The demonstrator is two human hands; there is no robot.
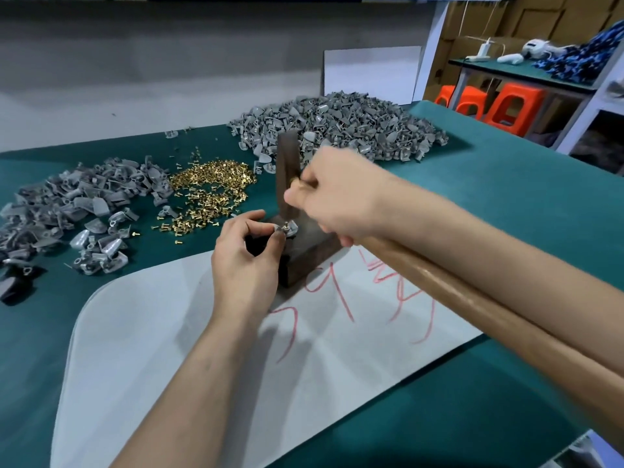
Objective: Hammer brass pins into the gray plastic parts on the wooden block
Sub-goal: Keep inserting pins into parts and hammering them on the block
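centre of frame: left grip [248, 251] pinches a gray plastic part [287, 230] carrying an upright brass pin [285, 225] atop the wooden block [305, 261], while the right grip [341, 201] is closed round the hammer [287, 163], its dark head directly above the pin; loose pins [212, 190] lie on the green table [506, 197] left of centre.

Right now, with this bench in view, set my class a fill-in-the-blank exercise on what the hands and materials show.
1. The left hand pinches a part on the wooden ____.
2. The right hand grips a ____ held upright over that part.
3. The pins lie between the left pile and the right pile of ____ parts.
4. The white sheet is marked in ____.
Missing words: block; hammer; gray; red.
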